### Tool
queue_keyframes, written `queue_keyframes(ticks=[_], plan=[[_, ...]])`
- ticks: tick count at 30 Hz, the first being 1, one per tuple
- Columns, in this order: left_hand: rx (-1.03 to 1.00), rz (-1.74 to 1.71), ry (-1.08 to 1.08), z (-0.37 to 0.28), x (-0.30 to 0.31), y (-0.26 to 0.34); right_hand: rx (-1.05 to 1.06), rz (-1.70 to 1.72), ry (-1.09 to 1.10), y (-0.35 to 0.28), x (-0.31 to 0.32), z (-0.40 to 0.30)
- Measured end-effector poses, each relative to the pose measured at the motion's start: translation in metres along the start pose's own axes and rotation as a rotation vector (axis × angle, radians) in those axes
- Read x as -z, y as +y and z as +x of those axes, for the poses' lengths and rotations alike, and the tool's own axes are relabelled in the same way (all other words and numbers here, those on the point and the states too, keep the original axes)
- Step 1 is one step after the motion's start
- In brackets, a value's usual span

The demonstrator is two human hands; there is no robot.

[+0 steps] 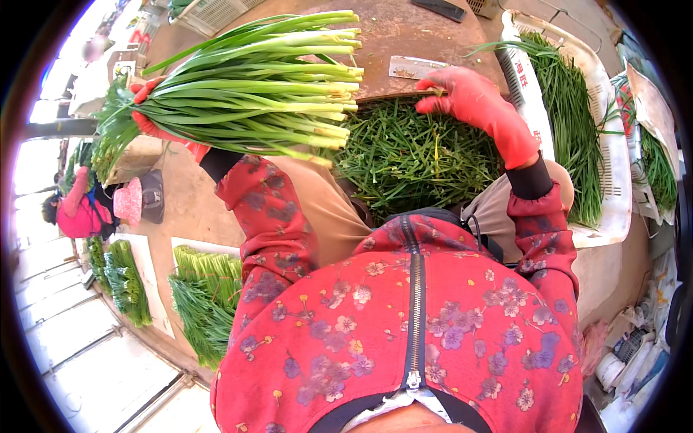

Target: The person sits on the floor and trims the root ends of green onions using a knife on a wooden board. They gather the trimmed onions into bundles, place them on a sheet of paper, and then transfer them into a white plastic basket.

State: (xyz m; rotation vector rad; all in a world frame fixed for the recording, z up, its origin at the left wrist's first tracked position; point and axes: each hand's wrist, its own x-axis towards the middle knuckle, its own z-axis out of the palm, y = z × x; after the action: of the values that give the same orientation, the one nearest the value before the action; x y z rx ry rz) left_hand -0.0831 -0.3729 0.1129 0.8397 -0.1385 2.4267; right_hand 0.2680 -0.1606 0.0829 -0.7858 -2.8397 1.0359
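Note:
My left hand (154, 116), in a red rubber glove, grips a thick bunch of green leafy stalks, likely garlic chives (260, 86), around its leafy part. The pale cut ends point right. My right hand (471, 105), gloved in the same red, is held apart from the bunch over the front right of a brown board (373, 59); its fingers are spread, and a small bit of leaf shows near the fingertips. A flat metal blade (417, 67) lies on the board just beyond those fingers. Loose leaf trimmings (417, 157) are heaped between my knees.
A white plastic crate (617, 178) of long green leaves (568, 124) stands at the right, another filled container beyond it. A dark flat tool (439, 9) lies at the board's far edge. Tied bundles (208, 297) rest on the floor at the left, where a person in pink (86, 214) is.

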Motion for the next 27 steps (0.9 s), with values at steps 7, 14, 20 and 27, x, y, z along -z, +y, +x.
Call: queue_keyframes(ticks=[7,14,20,27], plan=[[0.282,-0.129,-0.02,0.006,0.003,-0.009,0.191,0.545,-0.054,-0.037,0.002,0.016],[0.144,0.23,0.028,0.002,0.002,-0.015,0.014,0.74,-0.004,-0.045,0.002,0.009],[-0.067,0.276,0.073,0.003,0.001,-0.022,0.359,1.038,-0.14,-0.074,-0.032,-0.007],[0.04,-0.002,0.07,0.003,-0.01,-0.025,0.153,1.192,-0.032,-0.085,-0.065,0.012]])
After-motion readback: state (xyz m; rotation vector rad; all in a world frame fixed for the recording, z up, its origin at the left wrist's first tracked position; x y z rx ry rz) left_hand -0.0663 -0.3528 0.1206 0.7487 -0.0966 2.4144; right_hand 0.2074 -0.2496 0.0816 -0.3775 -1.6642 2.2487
